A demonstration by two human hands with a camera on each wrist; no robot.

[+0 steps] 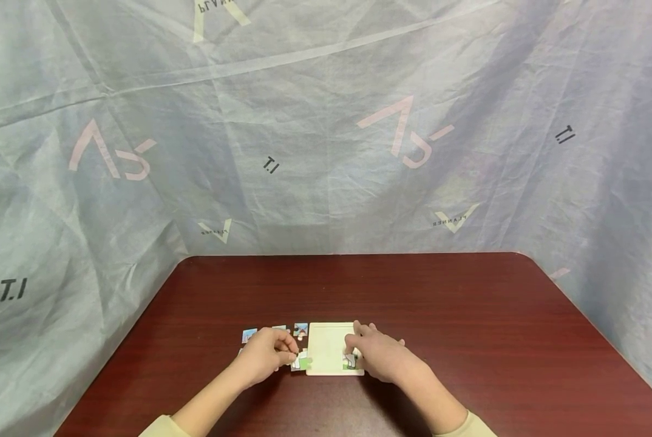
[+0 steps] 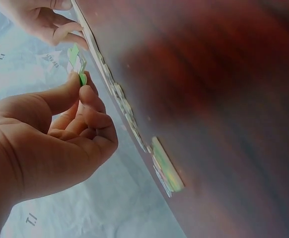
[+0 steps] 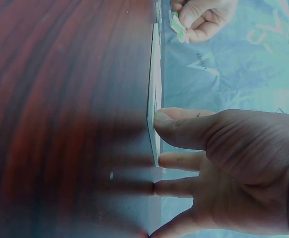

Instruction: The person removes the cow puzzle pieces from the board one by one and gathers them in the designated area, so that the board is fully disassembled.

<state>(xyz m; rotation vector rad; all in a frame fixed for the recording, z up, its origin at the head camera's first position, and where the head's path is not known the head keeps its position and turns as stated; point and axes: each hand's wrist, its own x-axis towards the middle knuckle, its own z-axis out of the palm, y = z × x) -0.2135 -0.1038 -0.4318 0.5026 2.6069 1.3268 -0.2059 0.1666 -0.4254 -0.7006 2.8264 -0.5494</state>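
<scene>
Between left thumb and index finger, my left hand pinches a green and white jigsaw piece. It is held up off the table, just left of a pale puzzle tray. My right hand rests at the tray's right side, its fingers spread and fairly straight. The right thumb touches the tray area, and other fingertips reach the tabletop. In the tray's lower right corner lies another jigsaw piece, partly hidden by the right hand.
Several loose pieces lie left of the tray, among them a blue one and a darker one; the left hand covers some. They sit on a dark red wooden table. A grey printed cloth hangs behind it.
</scene>
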